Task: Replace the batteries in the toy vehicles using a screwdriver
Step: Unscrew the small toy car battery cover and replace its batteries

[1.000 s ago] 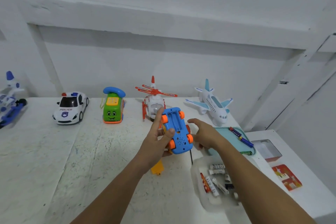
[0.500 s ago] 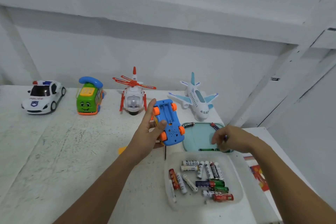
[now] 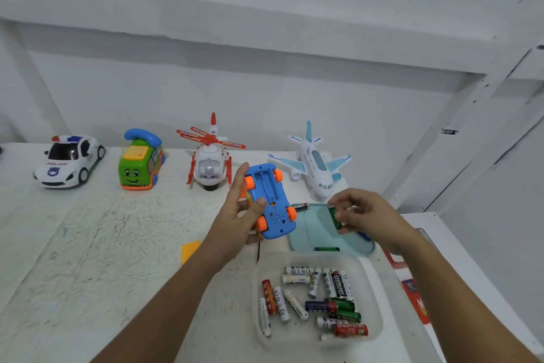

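My left hand [image 3: 235, 218] holds a blue toy car [image 3: 270, 200] with orange wheels upside down above the table; its battery bay is open and looks empty. My right hand [image 3: 365, 212] pinches a green battery [image 3: 335, 217] over a light-teal lid [image 3: 312, 230], just right of the car. A clear tub [image 3: 368, 280] in front holds several loose batteries. One black battery [image 3: 300, 206] lies at the lid's far edge and a green one [image 3: 326, 249] at its near edge. An orange cover piece [image 3: 190, 249] lies on the table below my left wrist. The screwdriver is mostly hidden.
Along the back wall stand a police car [image 3: 69, 161], a green phone bus [image 3: 141, 161], a red-white helicopter [image 3: 210, 162] and a white-blue airplane [image 3: 315, 162]. A red card [image 3: 415, 301] lies at the right, near the table's edge.
My right hand has lifted off the teal lid with a green battery and come left toward the car. The left hand keeps the car up, tilted so the open bay shows.
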A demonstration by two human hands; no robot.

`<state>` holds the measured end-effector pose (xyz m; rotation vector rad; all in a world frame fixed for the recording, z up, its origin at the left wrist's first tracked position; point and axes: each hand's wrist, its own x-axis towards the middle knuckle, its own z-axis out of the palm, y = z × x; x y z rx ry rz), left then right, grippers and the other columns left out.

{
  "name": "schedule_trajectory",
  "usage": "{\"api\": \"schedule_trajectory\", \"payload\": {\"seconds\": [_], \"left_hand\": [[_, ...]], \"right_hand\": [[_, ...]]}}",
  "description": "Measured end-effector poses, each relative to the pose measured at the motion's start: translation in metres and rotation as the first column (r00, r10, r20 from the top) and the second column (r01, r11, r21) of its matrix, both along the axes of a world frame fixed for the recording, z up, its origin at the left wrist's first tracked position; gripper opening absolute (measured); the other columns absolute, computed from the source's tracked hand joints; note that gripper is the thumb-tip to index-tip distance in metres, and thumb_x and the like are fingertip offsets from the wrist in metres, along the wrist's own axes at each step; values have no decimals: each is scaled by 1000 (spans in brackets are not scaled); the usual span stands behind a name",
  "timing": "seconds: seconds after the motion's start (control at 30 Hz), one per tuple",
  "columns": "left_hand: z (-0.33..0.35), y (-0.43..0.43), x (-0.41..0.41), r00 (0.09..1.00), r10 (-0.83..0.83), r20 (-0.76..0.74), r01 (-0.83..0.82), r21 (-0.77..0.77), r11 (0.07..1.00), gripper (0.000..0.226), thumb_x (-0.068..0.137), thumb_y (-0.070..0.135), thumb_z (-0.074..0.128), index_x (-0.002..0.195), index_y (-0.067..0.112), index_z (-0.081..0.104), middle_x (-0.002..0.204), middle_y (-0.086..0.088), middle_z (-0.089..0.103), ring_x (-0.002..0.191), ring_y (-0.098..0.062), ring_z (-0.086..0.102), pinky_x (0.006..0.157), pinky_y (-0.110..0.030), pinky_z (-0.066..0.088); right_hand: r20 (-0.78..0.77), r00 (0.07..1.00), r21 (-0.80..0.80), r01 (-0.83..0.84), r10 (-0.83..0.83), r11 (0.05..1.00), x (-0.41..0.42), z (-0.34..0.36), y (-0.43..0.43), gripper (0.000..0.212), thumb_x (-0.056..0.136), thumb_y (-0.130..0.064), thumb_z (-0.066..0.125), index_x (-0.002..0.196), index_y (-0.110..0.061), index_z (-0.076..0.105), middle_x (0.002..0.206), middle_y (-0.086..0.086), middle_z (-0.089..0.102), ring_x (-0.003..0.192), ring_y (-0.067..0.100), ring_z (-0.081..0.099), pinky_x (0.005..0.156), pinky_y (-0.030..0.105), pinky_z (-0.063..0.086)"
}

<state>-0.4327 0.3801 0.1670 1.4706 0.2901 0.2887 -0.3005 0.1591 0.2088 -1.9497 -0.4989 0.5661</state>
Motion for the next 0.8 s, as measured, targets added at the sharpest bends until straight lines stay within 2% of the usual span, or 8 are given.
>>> {"api": "schedule_trajectory", "payload": {"seconds": [0.1, 0.17, 0.27, 0.37, 0.5, 0.57, 0.67, 0.8], "left_hand": [[2, 1, -1, 1000, 1, 11, -1, -7, 1000, 63, 97, 26, 53, 136, 62, 20, 118, 7, 62, 89, -2, 71, 59, -24, 57], [4, 1, -2, 1000, -6, 24, 6, -10, 1000, 62, 96, 27, 53, 132, 64, 21, 118, 8, 60, 89, -2, 71, 60, -24, 57], [6, 1, -5, 999, -22, 27, 22, -21, 1000, 61, 93, 31, 54, 131, 66, 22, 123, 3, 58, 95, -11, 71, 64, -26, 58], [7, 2, -9, 999, -40, 34, 41, -41, 998, 63, 92, 33, 53, 138, 62, 21, 124, 1, 59, 97, -13, 71, 66, -27, 58], [6, 6, -12, 998, -52, 45, 55, -60, 997, 61, 92, 34, 52, 135, 64, 22, 124, 6, 59, 100, -12, 70, 68, -27, 58], [7, 8, -14, 997, -57, 46, 60, -60, 996, 57, 92, 36, 51, 131, 67, 24, 126, 9, 58, 101, -13, 70, 69, -27, 58], [8, 11, -16, 997, -57, 46, 60, -59, 996, 52, 91, 40, 49, 127, 69, 26, 125, 14, 55, 100, -12, 70, 70, -28, 58], [9, 15, -17, 998, -38, 39, 41, -64, 997, 51, 96, 35, 47, 132, 65, 25, 124, 14, 57, 95, -11, 71, 65, -25, 57]], "right_hand": [[-90, 994, 219, 77, -59, 973, -13, 17, 30, 22, 88, 10, 60, 97, -7, 68, 83, 9, 57, 73, 18, 63, 72, 37, 62], [-113, 992, 289, 78, -47, 954, -24, 26, 51, 20, 88, 9, 61, 99, -7, 68, 84, 8, 57, 71, 17, 65, 71, 37, 61], [41, 997, 208, 52, -62, 977, -40, 32, 79, 18, 90, 2, 62, 101, -12, 65, 83, 6, 60, 67, 17, 66, 72, 41, 61], [236, 968, 95, 66, -87, 993, -53, 30, 101, 15, 88, -3, 63, 95, -17, 62, 79, 2, 62, 66, 13, 64, 68, 39, 61], [463, 883, 1, 88, -78, 996, -63, 23, 120, 7, 85, -9, 66, 85, -16, 64, 77, -7, 61, 68, 3, 56, 63, 11, 47], [508, 859, -19, 83, -62, 996, -68, 21, 125, 4, 86, -11, 65, 85, -15, 67, 80, -4, 65, 71, 6, 58, 62, 10, 43], [566, 824, -101, 63, 5, 993, -73, 19, 128, 16, 92, -17, 60, 99, -12, 73, 95, 3, 69, 80, 11, 59, 67, 11, 42], [603, 793, -147, 10, 82, 989, -74, 17, 121, 28, 96, -19, 55, 120, -18, 69, 108, 1, 62, 91, 7, 51, 70, 4, 35]]}}
